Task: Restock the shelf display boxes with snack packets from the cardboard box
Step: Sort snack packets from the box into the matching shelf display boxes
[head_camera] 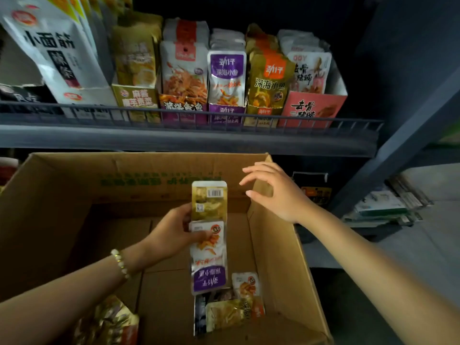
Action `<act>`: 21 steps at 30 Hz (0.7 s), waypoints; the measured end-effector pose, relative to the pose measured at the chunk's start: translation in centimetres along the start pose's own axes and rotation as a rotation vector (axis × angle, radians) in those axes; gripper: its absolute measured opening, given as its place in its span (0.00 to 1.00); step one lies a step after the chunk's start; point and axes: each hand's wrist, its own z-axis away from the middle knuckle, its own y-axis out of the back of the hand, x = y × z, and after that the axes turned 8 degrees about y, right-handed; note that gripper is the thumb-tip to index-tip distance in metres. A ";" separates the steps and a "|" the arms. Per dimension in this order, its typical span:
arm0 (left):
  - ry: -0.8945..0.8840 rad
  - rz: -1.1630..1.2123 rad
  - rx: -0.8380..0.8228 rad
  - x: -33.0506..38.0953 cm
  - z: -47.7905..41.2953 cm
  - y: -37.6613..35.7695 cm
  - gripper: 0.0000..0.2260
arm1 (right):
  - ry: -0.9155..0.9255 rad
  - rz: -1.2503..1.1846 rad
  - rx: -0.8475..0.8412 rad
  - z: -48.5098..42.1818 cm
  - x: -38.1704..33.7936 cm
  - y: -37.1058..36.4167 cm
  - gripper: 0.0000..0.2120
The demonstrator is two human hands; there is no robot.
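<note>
In the near right corner of the cardboard box [273, 245] a few loose packets [231, 307] lie heaped. Above them the left hand [171, 235] pinches two together, a purple packet [209, 257] reading 劲仔 upside down and a gold packet [209, 202] showing its barcode, while the right hand [276, 192] hovers open, fingers spread, over the box's right wall. That one-handed pinch could let the overlapped pair slide apart and drop, and since the purple display box [227, 115] and gold display box [263, 115] towards the right end of the shelf [189, 138] both read 劲仔 深海小鱼, flavours could get mixed.
</note>
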 end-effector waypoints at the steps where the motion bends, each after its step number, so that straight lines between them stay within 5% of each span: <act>1: -0.019 0.017 0.049 0.9 0.9 0.8 0.15 | -0.002 -0.014 0.003 0.0 -0.1 0.1 0.07; 7: -0.120 0.393 0.342 5.1 4.5 3.8 0.13 | -0.091 -0.031 0.079 -0.7 -2.6 -0.2 0.11; 14: -0.196 0.674 0.508 7.1 5.2 5.2 0.16 | -0.189 -0.739 0.034 -2.7 -12.0 -2.1 0.23; 18: -0.151 0.774 0.468 6.5 5.2 5.3 0.19 | -0.336 -0.853 0.106 -3.1 -12.4 -4.7 0.29; 21: -0.045 0.825 0.385 6.2 5.1 5.4 0.12 | -0.390 -1.023 0.105 -2.8 -11.8 -5.8 0.30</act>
